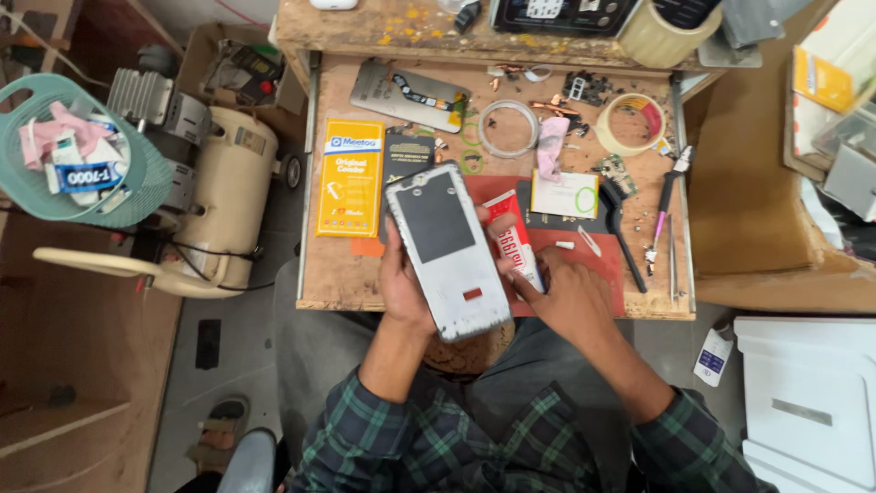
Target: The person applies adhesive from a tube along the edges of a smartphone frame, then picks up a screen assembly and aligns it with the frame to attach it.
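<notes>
While the wooden tray (328, 274) is crowded along its back and right side, its near edge by the person's lap has some bare wood to the left of the red mat (607, 260). A yellow box (349, 178) lies flat at the left, just beside the phone frame (447, 248), and a roll of tape (630, 124) and a clear ring (508, 129) sit farther back. Black pliers (671, 187) lie near the right rail, with a black brush (620, 228) between them and the hands.

The left hand (401, 283) is clasped around the phone frame from beneath, fingers wrapped on its left edge, holding it tilted above the near edge of the tray with its grey inner side up. The right hand (570, 297) is closed around a red and white glue tube (516, 246), whose upper end lies against the frame's right edge; the fingers curl over the tube's lower part.

Both forearms, in green plaid sleeves, rise from the lap and converge at the tray's near edge, wrists bent slightly inward.
</notes>
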### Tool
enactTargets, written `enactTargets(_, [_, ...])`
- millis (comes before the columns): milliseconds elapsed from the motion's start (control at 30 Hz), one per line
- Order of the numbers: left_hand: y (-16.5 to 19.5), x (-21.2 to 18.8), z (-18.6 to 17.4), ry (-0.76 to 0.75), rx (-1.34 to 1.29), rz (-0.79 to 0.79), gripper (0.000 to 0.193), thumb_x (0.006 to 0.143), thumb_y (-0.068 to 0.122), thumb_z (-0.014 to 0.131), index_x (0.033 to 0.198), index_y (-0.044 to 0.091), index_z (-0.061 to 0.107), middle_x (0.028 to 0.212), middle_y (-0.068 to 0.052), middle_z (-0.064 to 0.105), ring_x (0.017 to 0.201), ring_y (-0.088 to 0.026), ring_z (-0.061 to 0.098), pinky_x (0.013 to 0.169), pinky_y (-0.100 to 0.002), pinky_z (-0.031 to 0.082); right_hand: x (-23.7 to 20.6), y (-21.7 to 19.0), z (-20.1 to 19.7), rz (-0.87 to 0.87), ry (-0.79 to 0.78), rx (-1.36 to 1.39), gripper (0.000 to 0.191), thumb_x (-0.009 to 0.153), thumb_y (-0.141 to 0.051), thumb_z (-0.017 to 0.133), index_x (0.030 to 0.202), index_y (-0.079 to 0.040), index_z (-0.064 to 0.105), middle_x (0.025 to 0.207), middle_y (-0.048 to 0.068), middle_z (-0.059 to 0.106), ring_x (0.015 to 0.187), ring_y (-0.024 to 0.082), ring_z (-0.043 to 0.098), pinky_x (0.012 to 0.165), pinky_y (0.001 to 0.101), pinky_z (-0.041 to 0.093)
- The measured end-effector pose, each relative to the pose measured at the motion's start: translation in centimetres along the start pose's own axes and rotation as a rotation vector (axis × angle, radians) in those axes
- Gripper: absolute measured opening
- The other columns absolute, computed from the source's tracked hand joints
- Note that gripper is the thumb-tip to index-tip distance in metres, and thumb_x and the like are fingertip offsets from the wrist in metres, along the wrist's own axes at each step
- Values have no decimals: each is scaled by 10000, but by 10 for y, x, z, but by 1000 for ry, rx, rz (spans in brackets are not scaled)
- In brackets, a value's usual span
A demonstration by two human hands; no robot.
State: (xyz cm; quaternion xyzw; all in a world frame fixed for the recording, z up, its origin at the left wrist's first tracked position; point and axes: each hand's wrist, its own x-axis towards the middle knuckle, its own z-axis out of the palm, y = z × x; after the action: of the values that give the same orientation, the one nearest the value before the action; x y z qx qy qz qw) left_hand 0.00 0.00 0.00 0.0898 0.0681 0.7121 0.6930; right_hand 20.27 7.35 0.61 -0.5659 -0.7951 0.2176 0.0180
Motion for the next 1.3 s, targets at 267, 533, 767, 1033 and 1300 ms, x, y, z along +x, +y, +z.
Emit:
enactTargets(267, [-1, -12, 28, -200, -341, -168, 900, 1109, 713, 250, 1637, -10, 342, 1450, -350, 512, 1358, -569, 500, 940, -671, 584, 21, 53, 32, 52, -268, 599, 411, 864, -371, 687, 1075, -20, 720, 813, 97, 742, 685, 210, 713, 569, 373, 558])
enactTargets(533, [-1, -15, 34, -158, -319, -251, 768, 1114, 545, 262, 1618, -31, 328, 1433, -391, 484, 1346, -584, 505, 894, -697, 582, 6, 95, 24, -78, -199, 1706, 545, 1008, -349, 704, 1367, 37, 564, 1138, 160, 679, 986, 234, 692, 779, 345, 576])
enactTargets(767, [-5, -14, 30, -172, -365, -286, 736, 1096, 493, 290, 1620, -22, 338, 1483, -393, 472, 1376, -586, 475, 908, -710, 568, -18, 84, -14, -360, 90, 1827, 539, 1007, -429, 821, 1338, -97, 555, 1192, 84, 649, 1015, 204, 650, 820, 340, 535])
enactTargets(1033, [1, -14, 22, -154, -272, -274, 752, 1071, 482, 305, 1597, -53, 350, 1493, -373, 471, 1360, -547, 500, 904, -683, 576, -27, 87, -13, -474, 266, 1824, 635, 1004, -443, 805, 1461, -91, 540, 1138, 56, 702, 911, 135, 645, 726, 292, 502])
enactTargets(1300, [3, 11, -9, 164, 135, -193, 715, 1048, 504, 316, 1502, -26, 473, 1404, -276, 591, 1271, -412, 602, 922, -541, 593, -3, 87, -62, -444, 583, 1751, 641, 1061, -522, 694, 1479, -80, 490, 1308, 65, 691, 1176, 201, 681, 924, 359, 534])
